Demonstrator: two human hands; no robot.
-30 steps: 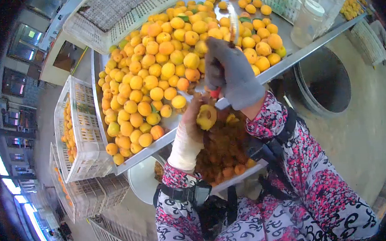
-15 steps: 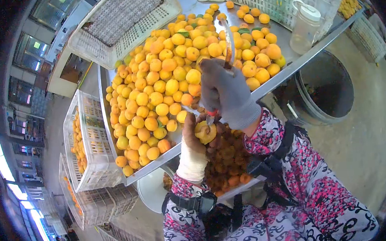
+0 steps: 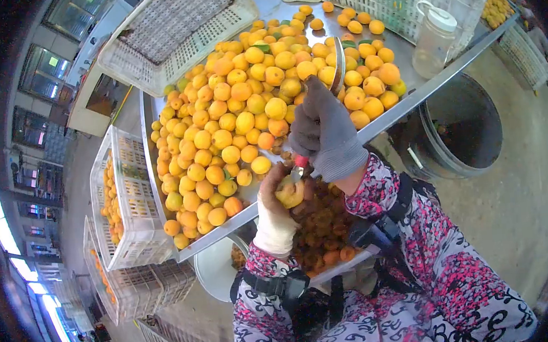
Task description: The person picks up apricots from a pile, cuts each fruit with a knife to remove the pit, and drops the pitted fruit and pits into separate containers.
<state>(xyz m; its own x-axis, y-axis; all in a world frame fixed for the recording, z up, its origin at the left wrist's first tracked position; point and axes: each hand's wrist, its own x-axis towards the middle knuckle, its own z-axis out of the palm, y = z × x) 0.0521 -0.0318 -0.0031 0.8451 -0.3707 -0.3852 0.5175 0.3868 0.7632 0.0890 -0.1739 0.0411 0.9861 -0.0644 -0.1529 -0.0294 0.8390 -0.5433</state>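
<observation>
My left hand (image 3: 275, 212), with white wrapping at the wrist and palm, is closed around a yellow-orange apricot (image 3: 289, 195). In my right hand (image 3: 328, 132), which wears a grey glove, is a small hand tool (image 3: 301, 161) with a red section and a metal tip. The tip is at the apricot's upper side; whether it is inside the flesh cannot be made out. A curved metal strip (image 3: 340, 64) rises beyond the right fist; its link to the tool is hidden. Both hands are over the near edge of the metal table, beside a large heap of apricots (image 3: 221, 140).
Below my hands is a container of darker orange fruit pieces (image 3: 329, 230), with a white bucket (image 3: 212, 270) to its left. A dark bucket (image 3: 468, 125) stands right. Fruit-filled crates (image 3: 135, 225) are at left; a tilted crate (image 3: 175, 32) and lidded jug (image 3: 433, 39) are on the table.
My right hand has turned, so the curved metal strip has swung right and lower. The apricot has tilted in my left fingers, its open cut face less visible now.
</observation>
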